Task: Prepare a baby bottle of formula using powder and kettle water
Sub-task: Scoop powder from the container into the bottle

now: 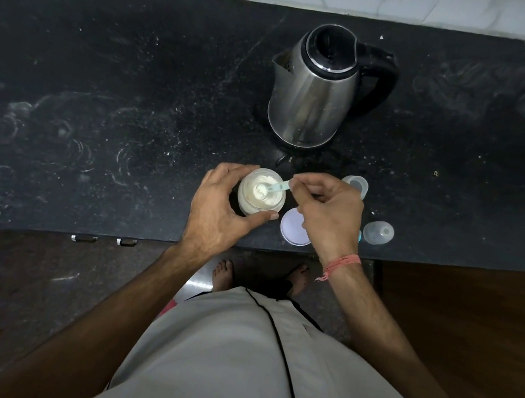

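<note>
the powder jar (261, 195) is gripped by curled left hand (218, 207) fingers; the scoop (273, 189) is pinched by the right hand (328, 215) fingers.

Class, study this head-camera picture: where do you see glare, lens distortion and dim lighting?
Head view: glare streaks the steel kettle; the wide lens bows the black counter edges; light is dim, yet the powder jar and scoop stay sharp.

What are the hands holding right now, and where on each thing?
Left hand grips the powder jar round its side; right hand pinches the scoop by its handle end.
</note>
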`<state>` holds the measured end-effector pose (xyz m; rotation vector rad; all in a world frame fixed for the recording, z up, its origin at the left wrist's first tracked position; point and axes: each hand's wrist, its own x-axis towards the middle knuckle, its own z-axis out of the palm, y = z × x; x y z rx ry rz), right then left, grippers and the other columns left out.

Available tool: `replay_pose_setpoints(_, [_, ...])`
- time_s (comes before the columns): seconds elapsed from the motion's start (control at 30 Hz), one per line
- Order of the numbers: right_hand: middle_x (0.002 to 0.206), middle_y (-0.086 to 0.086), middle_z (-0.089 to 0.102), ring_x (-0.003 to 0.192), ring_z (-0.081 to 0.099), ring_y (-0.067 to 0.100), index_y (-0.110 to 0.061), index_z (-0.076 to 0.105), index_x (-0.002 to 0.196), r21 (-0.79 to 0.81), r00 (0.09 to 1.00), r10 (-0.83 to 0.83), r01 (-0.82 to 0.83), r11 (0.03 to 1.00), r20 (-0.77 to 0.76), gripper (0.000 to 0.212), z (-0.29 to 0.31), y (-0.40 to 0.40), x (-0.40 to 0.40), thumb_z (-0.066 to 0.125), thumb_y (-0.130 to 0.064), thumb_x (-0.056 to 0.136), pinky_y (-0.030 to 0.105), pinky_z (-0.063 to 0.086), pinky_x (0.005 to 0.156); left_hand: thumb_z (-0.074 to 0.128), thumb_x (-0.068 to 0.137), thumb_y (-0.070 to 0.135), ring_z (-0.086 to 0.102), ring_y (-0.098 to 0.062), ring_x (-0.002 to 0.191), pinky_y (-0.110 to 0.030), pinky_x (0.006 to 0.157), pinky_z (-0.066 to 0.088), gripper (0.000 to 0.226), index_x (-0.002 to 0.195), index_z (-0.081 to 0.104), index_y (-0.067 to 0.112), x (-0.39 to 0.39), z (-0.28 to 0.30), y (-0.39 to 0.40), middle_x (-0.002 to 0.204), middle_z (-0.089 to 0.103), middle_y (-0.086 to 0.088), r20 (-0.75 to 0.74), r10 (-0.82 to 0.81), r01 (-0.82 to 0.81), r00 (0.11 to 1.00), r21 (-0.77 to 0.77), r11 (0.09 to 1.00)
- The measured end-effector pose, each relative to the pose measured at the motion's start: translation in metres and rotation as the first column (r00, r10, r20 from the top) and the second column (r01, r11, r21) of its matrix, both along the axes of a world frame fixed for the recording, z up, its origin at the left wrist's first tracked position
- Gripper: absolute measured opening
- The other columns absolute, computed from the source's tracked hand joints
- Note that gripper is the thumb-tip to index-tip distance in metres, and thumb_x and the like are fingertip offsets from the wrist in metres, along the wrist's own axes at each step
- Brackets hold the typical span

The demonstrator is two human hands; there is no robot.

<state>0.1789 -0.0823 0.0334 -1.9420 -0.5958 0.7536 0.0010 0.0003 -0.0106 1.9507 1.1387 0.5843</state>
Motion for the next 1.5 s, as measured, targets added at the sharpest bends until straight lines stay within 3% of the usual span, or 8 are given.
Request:
replay_pose_setpoints(0.1, [0.084,0.0,0.083,0.062,0.068,0.008,-0.017,0.086,0.1,0.005,0.982,-0.072,0.074,0.997,-0.174,0.007,-0.001,-0.004,0.004,0.086,-0.02,0.094,0.025,0.052,0.05,0.099,0.07,0.06,0.057,-0.009,0.128,-0.04,0.105,0.055,0.081,0.141,0.069,0.035,0.0,0.001,-0.001,0.134,0.061,0.018,-0.006,-0.003,0.003,1.0,-0.004,1.0])
replay_pose_setpoints(0.27, [0.093,0.006,0.084,0.059,0.061,0.007,-0.011,0.084,0.108,0.025,0.924,-0.132,0.151,0.988,-0.359,0.013,-0.003,-0.011,0.01,0.083,-0.015,0.096,0.023,0.048,0.049,0.098,0.069,0.063,0.056,-0.009,0.128,-0.042,0.106,0.054,0.085,0.143,0.067,0.035,0.0,0.004,0.0,0.136,0.061,0.018,-0.037,-0.006,0.005,0.999,-0.006,1.0])
replay_pose_setpoints(0.43, [0.092,0.008,0.08,0.057,0.054,0.008,-0.007,0.083,0.109,0.08,0.861,-0.207,0.273,0.959,-0.465,0.014,0.006,-0.025,0.032,0.081,-0.013,0.096,0.021,0.043,0.048,0.094,0.063,0.079,0.045,-0.012,0.144,-0.047,0.118,0.045,0.128,0.166,0.041,0.025,0.005,0.015,-0.002,0.155,0.053,0.016,-0.041,-0.069,0.07,0.997,0.013,0.997])
replay_pose_setpoints(0.63, [0.099,0.008,0.082,0.06,0.054,0.007,-0.01,0.083,0.112,0.142,0.862,-0.291,0.378,0.915,-0.415,0.017,0.022,-0.062,0.079,0.081,-0.016,0.097,0.019,0.042,0.049,0.1,0.072,0.053,0.042,-0.02,0.151,-0.049,0.122,0.041,0.123,0.169,0.036,0.014,0.046,0.057,-0.004,0.159,0.052,0.004,0.08,-0.249,0.232,0.965,0.179,0.956])
replay_pose_setpoints(0.73, [0.102,0.009,0.082,0.061,0.056,0.008,-0.006,0.082,0.118,0.155,0.859,-0.339,0.422,0.893,-0.384,0.023,0.027,-0.078,0.1,0.08,-0.015,0.097,0.02,0.044,0.049,0.095,0.077,0.046,0.043,-0.017,0.152,-0.044,0.125,0.039,0.12,0.171,0.031,0.012,0.075,0.072,-0.012,0.161,0.051,0.007,0.161,-0.332,0.311,0.93,0.139,0.94])
replay_pose_setpoints(0.9, [0.111,0.011,0.082,0.063,0.059,0.006,-0.008,0.082,0.119,0.132,0.876,-0.352,0.412,0.901,-0.33,0.023,0.022,-0.092,0.132,0.079,-0.018,0.099,0.019,0.047,0.05,0.096,0.078,0.04,0.043,-0.008,0.151,-0.026,0.122,0.036,0.121,0.174,0.023,0.023,0.121,0.059,-0.022,0.162,0.049,0.016,0.116,-0.344,0.347,0.932,-0.003,0.938])
replay_pose_setpoints(1.2, [0.108,0.01,0.083,0.064,0.059,0.007,-0.01,0.083,0.115,0.129,0.918,-0.202,0.259,0.957,-0.343,0.02,0.004,-0.085,0.168,0.081,-0.019,0.097,0.021,0.05,0.053,0.102,0.071,0.038,0.05,-0.014,0.144,-0.034,0.12,0.044,0.106,0.16,0.046,0.026,0.155,-0.005,-0.037,0.157,0.052,0.007,-0.066,-0.187,0.173,0.98,-0.172,0.97])
replay_pose_setpoints(1.5, [0.098,0.009,0.083,0.062,0.061,0.008,-0.013,0.084,0.109,0.164,0.966,-0.077,0.12,0.979,-0.247,0.013,-0.013,-0.064,0.17,0.082,-0.016,0.097,0.022,0.052,0.052,0.106,0.067,0.036,0.058,-0.004,0.13,-0.028,0.116,0.048,0.09,0.144,0.06,0.03,0.153,-0.026,-0.03,0.141,0.061,0.016,0.01,-0.081,0.081,0.997,-0.234,0.969])
